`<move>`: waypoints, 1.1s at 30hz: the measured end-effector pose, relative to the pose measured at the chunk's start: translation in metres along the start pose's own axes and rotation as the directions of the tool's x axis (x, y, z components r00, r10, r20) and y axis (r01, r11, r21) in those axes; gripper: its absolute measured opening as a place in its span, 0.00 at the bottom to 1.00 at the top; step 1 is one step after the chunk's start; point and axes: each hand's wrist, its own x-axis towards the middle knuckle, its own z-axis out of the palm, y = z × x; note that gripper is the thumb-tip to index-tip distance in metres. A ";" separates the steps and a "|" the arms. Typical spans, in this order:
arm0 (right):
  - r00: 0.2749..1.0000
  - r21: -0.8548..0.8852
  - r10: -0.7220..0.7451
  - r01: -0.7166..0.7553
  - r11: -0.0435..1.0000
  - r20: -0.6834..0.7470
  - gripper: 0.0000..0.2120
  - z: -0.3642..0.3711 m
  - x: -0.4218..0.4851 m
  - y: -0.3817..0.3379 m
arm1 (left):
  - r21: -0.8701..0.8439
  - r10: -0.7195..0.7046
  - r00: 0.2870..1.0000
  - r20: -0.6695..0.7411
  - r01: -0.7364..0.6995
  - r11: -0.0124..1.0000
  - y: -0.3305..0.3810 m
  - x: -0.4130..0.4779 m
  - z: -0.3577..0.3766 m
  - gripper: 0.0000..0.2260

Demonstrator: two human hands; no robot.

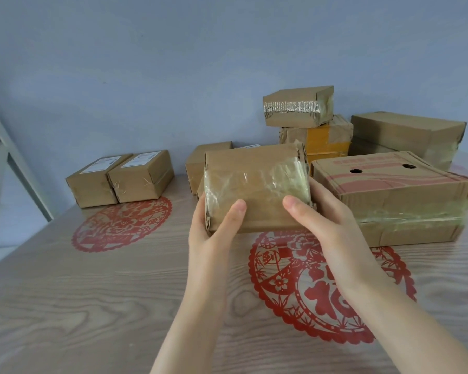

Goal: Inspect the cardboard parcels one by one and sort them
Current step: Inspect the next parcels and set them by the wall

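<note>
A small cardboard parcel [254, 182] wrapped in clear tape is held up above the table between both hands. My left hand [214, 228] grips its left end, thumb on the near face. My right hand [324, 220] grips its right end, thumb on the near face too. Two labelled parcels [119, 179] sit side by side at the back left. On the right lies a large flat box with red print [389, 184], and behind it a stack of parcels [308, 125] and a long box [408, 133].
The wooden table [92, 306] carries two red paper-cut decorations [119, 225], [322, 287]. Another parcel [200, 163] is partly hidden behind the held one. A blue wall stands close behind the boxes. A white metal frame [0, 157] rises at the left edge.
</note>
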 end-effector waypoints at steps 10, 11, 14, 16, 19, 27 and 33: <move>0.989 -0.092 0.006 0.008 0.996 0.146 0.41 -0.003 0.001 0.003 | -0.012 0.008 0.992 -0.126 -0.010 1.000 0.002 0.004 -0.004 0.26; 0.991 -0.102 0.000 0.014 0.995 0.135 0.42 -0.002 0.002 0.003 | -0.021 0.008 0.992 -0.123 -0.011 1.000 0.002 0.005 -0.006 0.25; 0.998 -0.113 -0.026 0.032 0.993 0.053 0.40 -0.003 0.003 0.001 | 0.012 0.035 0.998 -0.054 -0.035 0.999 0.002 0.003 -0.004 0.30; 0.999 -0.119 -0.042 0.041 0.992 -0.007 0.37 -0.006 0.003 0.000 | 0.090 0.079 0.997 -0.016 -0.077 0.993 0.002 0.001 0.002 0.33; 0.999 -0.099 -0.040 0.037 0.994 -0.029 0.36 -0.009 0.003 0.000 | 0.119 0.122 0.992 -0.020 -0.119 0.986 0.002 -0.001 0.008 0.32; 0.992 -0.215 -0.060 0.035 0.976 -0.112 0.33 -0.005 0.001 0.002 | 0.263 0.141 0.985 -0.096 -0.111 0.958 -0.002 0.007 -0.002 0.35; 0.992 -0.307 -0.058 0.021 0.951 -0.111 0.35 -0.003 0.002 0.003 | 0.220 0.117 0.986 -0.119 -0.089 0.971 -0.004 0.009 -0.005 0.39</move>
